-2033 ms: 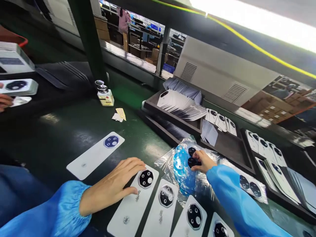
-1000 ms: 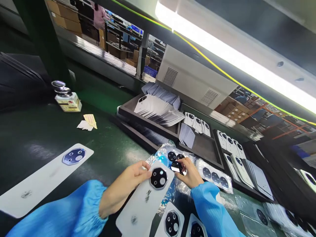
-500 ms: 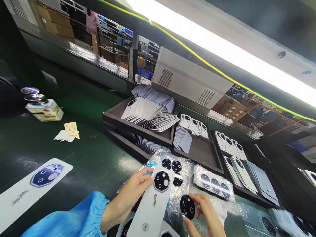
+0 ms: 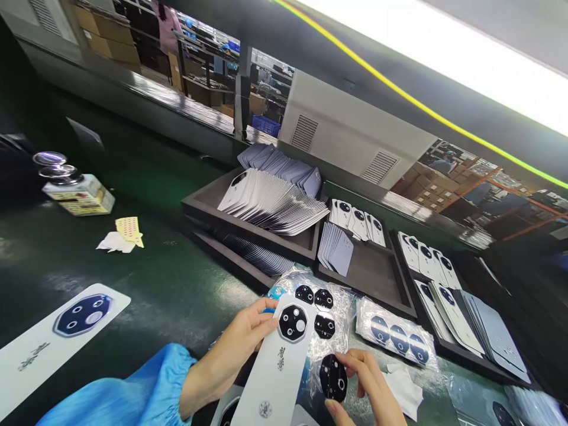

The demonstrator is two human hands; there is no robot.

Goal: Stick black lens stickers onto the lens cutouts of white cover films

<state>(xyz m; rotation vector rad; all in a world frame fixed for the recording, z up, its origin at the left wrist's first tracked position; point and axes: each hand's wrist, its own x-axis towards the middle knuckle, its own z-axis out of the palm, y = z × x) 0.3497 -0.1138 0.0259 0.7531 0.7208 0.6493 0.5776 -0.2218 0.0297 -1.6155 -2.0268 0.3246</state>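
My left hand (image 4: 231, 355) grips a white phone back cover (image 4: 277, 373) by its left edge and holds it tilted above the table; the cover has a black octagonal camera ring near its top. My right hand (image 4: 370, 387) pinches a loose black octagonal camera lens piece (image 4: 333, 377) just right of the cover. Three more black lens pieces (image 4: 323, 312) lie on a clear plastic bag (image 4: 341, 296) behind the cover.
A white cover with a blue camera film (image 4: 53, 337) lies at the left. Dark trays (image 4: 248, 228) hold fanned stacks of white covers. A bagged strip of lens pieces (image 4: 394, 337) lies at the right. A small bottle (image 4: 73, 189) and paper scraps (image 4: 122, 236) sit far left.
My left hand lifted a white cover off the table and holds it up. My right hand took a black lens piece from the bag and brought it down beside the cover.
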